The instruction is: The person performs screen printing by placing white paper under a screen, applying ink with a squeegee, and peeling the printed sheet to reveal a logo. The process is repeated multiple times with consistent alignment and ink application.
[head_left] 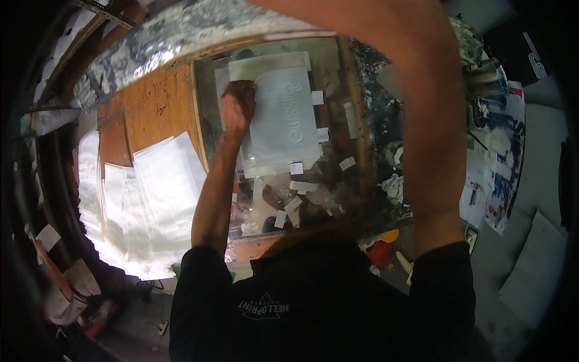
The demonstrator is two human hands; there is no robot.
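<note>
My left hand (239, 104) is closed at the upper left edge of a pale, translucent sheet (274, 114), its curled fingers pinching the corner. White lettering runs sideways down the sheet's right part. The sheet lies on a glass panel (329, 199) set in a wooden frame, over another pale layer. Small white tape pieces (318, 98) sit along the sheet's right and lower edges. My right arm (431, 133) rises on the right and bends left across the top; its hand is beyond the upper edge.
Left of the glass, a fanned stack of white sheets (166, 172) rests on an orange-brown wooden board (158, 99). A long grey, paint-smeared bar (181, 42) spans the far side. At the right stand a paint-marked can (487, 78) and crumpled white paper (393, 188).
</note>
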